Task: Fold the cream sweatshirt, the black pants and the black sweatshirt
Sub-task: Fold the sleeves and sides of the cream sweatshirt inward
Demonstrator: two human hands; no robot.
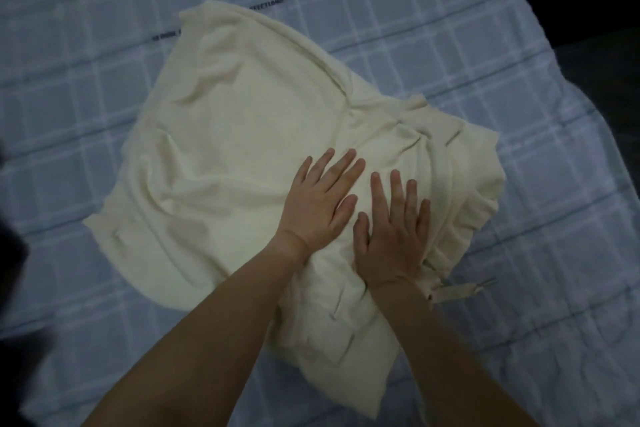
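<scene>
One cream sweatshirt (242,135) lies wrinkled and partly folded in the middle of a bed (554,218) with a pale blue checked cover. One drawstring (460,289) pokes out at its right edge. Two hands, the left hand (322,204) and the right hand (394,236), press flat on the fabric side by side, fingers straight and spread.

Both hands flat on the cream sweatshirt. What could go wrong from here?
1. The left hand and right hand press flat on the soft cream sweatshirt, beside the bunched layers at its right edge; smoothing may set creases there.
2. The cream drawstring pokes out by the right wrist onto the blue checked bedspread; it may stay outside the fold.
</scene>
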